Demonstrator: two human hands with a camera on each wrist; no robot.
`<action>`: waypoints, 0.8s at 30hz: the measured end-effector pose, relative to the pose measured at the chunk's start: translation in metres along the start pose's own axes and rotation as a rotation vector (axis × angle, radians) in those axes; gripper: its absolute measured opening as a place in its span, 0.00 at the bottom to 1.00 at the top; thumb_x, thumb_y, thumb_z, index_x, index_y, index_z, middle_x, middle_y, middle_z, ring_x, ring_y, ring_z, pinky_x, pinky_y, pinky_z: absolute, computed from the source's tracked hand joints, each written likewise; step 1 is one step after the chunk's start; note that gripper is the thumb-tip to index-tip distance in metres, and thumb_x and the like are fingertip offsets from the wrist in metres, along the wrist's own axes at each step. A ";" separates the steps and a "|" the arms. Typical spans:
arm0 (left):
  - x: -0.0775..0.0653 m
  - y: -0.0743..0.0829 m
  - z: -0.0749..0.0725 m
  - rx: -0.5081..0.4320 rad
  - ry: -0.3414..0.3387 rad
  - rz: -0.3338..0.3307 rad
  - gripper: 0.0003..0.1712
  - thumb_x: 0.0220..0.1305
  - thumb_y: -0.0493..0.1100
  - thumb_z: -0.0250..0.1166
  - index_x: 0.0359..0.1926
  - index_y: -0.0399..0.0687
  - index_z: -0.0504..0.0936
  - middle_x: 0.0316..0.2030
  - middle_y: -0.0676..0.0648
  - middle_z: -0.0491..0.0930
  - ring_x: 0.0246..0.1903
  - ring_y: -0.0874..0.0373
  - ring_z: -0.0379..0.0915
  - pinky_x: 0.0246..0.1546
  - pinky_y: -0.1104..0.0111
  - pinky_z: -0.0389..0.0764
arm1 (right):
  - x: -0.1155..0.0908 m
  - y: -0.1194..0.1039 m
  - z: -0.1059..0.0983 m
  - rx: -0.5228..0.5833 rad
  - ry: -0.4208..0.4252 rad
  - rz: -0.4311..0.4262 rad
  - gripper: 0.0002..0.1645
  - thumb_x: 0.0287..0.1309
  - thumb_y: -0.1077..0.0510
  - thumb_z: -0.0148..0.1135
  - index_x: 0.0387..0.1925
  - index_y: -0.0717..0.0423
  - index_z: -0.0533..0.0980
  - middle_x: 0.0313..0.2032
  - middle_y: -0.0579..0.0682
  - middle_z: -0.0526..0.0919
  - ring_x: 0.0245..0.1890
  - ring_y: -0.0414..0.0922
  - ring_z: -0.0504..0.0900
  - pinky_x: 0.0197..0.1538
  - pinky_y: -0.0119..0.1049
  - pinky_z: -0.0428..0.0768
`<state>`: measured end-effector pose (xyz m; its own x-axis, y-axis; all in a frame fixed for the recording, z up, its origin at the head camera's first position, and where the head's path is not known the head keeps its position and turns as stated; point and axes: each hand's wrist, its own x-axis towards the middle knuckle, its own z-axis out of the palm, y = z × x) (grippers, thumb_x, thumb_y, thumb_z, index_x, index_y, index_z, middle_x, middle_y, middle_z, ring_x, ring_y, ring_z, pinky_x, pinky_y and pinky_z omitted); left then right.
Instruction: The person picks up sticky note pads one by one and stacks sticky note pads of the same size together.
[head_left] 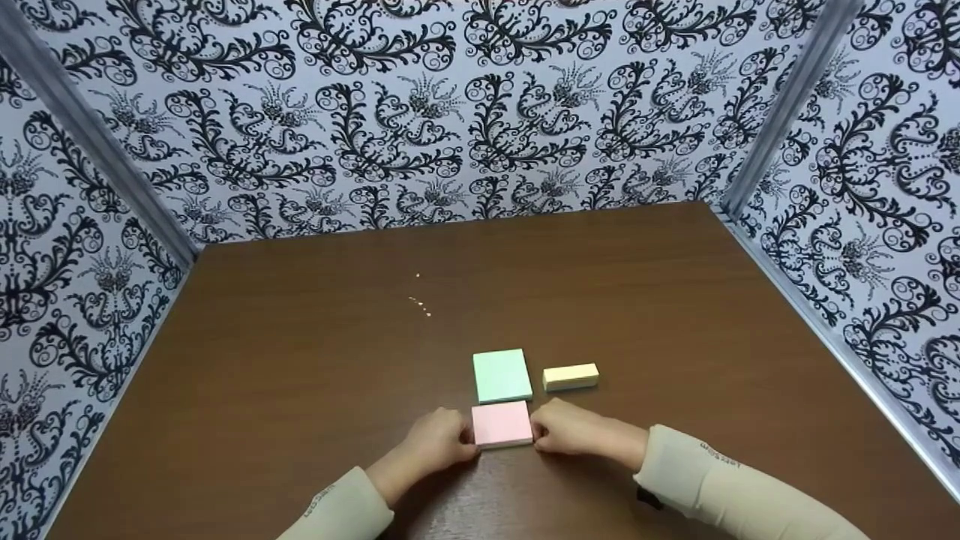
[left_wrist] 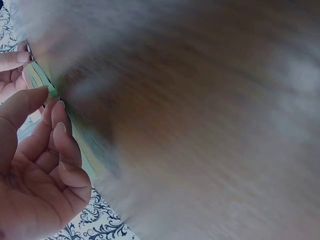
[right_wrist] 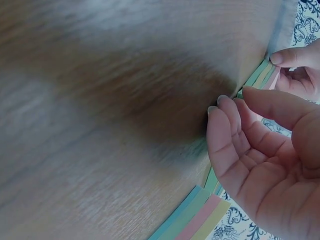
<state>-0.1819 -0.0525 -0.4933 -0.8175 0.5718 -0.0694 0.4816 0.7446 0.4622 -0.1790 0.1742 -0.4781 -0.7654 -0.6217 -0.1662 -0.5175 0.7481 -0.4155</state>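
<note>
A pink-topped stack of sticky notes (head_left: 502,425) lies flat on the table between my hands. My left hand (head_left: 439,441) pinches its left near corner, thumb and forefinger meeting at the layered edge (left_wrist: 44,82) in the left wrist view. At the opposite side my right hand (head_left: 566,429) pinches the right near corner. Green, yellow and pink layers show along the stack's side (right_wrist: 262,75) in the right wrist view. Directly behind it sits a green-topped sticky note pad (head_left: 502,376), nearly edge to edge with it.
A narrow yellow-topped block of notes (head_left: 571,376) lies behind my right hand; blue, green, pink and yellow layers show in its side (right_wrist: 192,215). Small pale scraps (head_left: 420,304) dot the brown table (head_left: 300,337) farther back. Patterned walls (head_left: 420,112) enclose it.
</note>
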 end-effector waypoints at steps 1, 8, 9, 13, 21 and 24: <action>0.000 0.000 0.000 -0.002 0.000 -0.003 0.10 0.50 0.43 0.67 0.16 0.48 0.80 0.14 0.58 0.72 0.15 0.68 0.58 0.18 0.74 0.64 | 0.000 0.000 0.000 -0.003 0.000 0.002 0.05 0.46 0.65 0.61 0.19 0.58 0.76 0.17 0.44 0.75 0.17 0.34 0.64 0.22 0.26 0.66; 0.001 0.001 0.000 0.030 0.011 0.004 0.09 0.49 0.43 0.67 0.17 0.48 0.81 0.14 0.57 0.74 0.14 0.67 0.59 0.17 0.73 0.64 | 0.000 0.000 0.000 0.010 -0.013 0.021 0.06 0.47 0.65 0.61 0.19 0.58 0.76 0.18 0.44 0.76 0.17 0.33 0.64 0.21 0.26 0.65; 0.001 0.002 0.000 0.036 0.010 0.005 0.09 0.49 0.43 0.67 0.17 0.48 0.81 0.14 0.57 0.74 0.14 0.67 0.59 0.17 0.73 0.64 | 0.000 0.000 0.000 0.013 -0.015 0.024 0.06 0.48 0.65 0.61 0.19 0.58 0.76 0.18 0.44 0.76 0.17 0.33 0.64 0.20 0.26 0.65; 0.001 0.002 0.001 0.047 0.008 0.005 0.08 0.49 0.43 0.67 0.18 0.48 0.81 0.14 0.57 0.75 0.14 0.67 0.58 0.17 0.73 0.64 | 0.001 0.000 0.001 0.013 -0.006 0.028 0.08 0.48 0.64 0.62 0.18 0.58 0.75 0.16 0.43 0.74 0.16 0.33 0.64 0.20 0.27 0.65; 0.000 0.003 0.000 0.063 0.024 0.011 0.07 0.48 0.42 0.68 0.18 0.48 0.80 0.14 0.57 0.75 0.15 0.67 0.59 0.17 0.72 0.64 | 0.000 -0.003 0.005 0.001 0.038 0.039 0.13 0.49 0.61 0.62 0.13 0.58 0.73 0.13 0.40 0.68 0.14 0.33 0.61 0.18 0.27 0.62; 0.000 0.004 0.001 0.071 0.029 0.015 0.08 0.48 0.42 0.68 0.17 0.48 0.80 0.14 0.56 0.75 0.14 0.67 0.59 0.16 0.72 0.64 | -0.001 -0.004 0.005 -0.004 0.052 0.022 0.13 0.49 0.62 0.62 0.13 0.58 0.72 0.13 0.40 0.66 0.14 0.33 0.60 0.18 0.26 0.61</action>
<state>-0.1800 -0.0497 -0.4922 -0.8181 0.5739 -0.0371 0.5144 0.7590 0.3992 -0.1746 0.1704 -0.4808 -0.7956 -0.5921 -0.1282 -0.5017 0.7625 -0.4085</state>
